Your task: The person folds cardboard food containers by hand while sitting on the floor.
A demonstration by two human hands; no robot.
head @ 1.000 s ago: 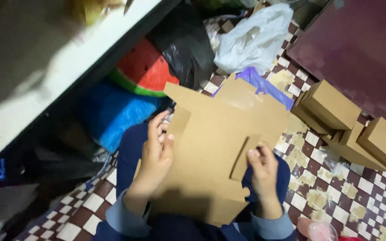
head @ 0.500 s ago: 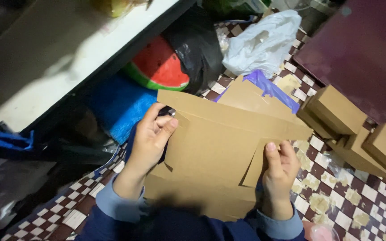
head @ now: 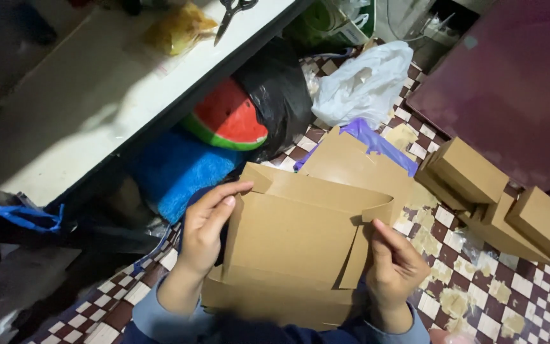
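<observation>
A white table (head: 97, 108) crosses the upper left, and a dark maroon panel (head: 517, 83) fills the upper right above the checkered floor (head: 479, 286). Under the table lie a blue mat (head: 173, 169), a black bag (head: 275, 89) and a watermelon-patterned ball (head: 227, 118); a white plastic bag (head: 364, 83) sits further right. Folded cardboard boxes (head: 498, 191) are stacked at the right. In the lap lies the flat cardboard sheet (head: 294, 242), partly folded, its top edge curling over. The left hand (head: 205, 226) clamps its left edge, thumb in front and fingers along the upper flap. The right hand (head: 396, 267) pinches the right side flap between thumb and fingers. Scissors (head: 233, 11) rest on the table.
</observation>
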